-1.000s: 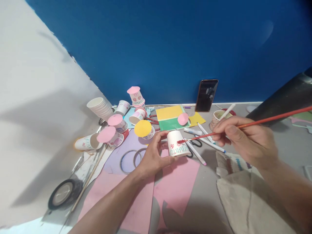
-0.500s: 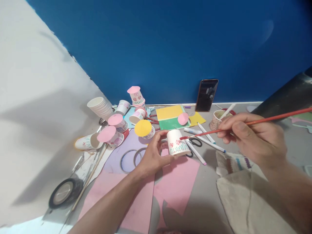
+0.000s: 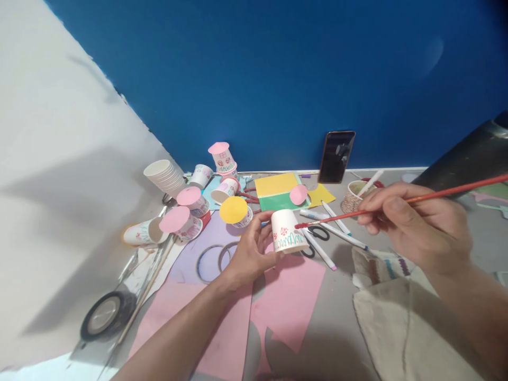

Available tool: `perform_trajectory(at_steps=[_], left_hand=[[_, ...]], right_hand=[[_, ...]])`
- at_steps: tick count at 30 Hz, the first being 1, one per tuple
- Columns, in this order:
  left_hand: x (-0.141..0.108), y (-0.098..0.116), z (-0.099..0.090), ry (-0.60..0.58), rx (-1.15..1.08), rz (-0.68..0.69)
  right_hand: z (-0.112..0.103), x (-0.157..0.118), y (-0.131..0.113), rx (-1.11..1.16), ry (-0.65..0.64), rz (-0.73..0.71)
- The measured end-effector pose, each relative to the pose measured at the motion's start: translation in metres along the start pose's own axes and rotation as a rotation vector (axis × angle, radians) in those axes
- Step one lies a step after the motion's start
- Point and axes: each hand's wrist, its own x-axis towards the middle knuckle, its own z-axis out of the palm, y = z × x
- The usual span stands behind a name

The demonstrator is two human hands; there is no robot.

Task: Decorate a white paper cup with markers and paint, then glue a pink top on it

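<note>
My left hand (image 3: 252,248) is closed around a white paper cup (image 3: 284,225), held upside down and slightly tilted above the pink paper. Red flower marks and a green grass-like line run around the cup near its rim. Between the thumb and fingers of my right hand (image 3: 416,222) is a paintbrush (image 3: 341,216) with a long red handle. Its red-coated tip lies at the cup's right side; whether it touches the surface I cannot tell. Behind the cup are scissors (image 3: 318,233) and several white markers (image 3: 345,235).
Decorated cups with pink paper tops (image 3: 189,197), one with a yellow top (image 3: 233,210), and a cup stack (image 3: 162,174) stand at the left. Tape rolls (image 3: 103,315) lie nearer. A phone (image 3: 337,157) leans on the blue wall. A beige cloth (image 3: 391,317) lies at the right.
The cup has turned a little in my left hand, so its red flowers show farther round. The brush tip has shifted slightly right, and my right hand with it.
</note>
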Motion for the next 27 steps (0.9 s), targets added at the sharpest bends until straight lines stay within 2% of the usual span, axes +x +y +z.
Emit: perform_trajectory(at_steps=[8,14,27], left_hand=[[-0.0019,0.0029,-0.0002,0.003,0.064,-0.035],[-0.0020,0.0044,0.0017,0.005,0.048,-0.037],[-0.0011,0.0015,-0.0001,-0.018,0.027,-0.018]], right_hand=[[0.0048,-0.0014,0.0032,0.023,-0.014,0.031],[0.0029,0.0002,0.0033,-0.026,-0.021,-0.008],[0.0059,0.0003,-0.0012,0.025,0.033,0.020]])
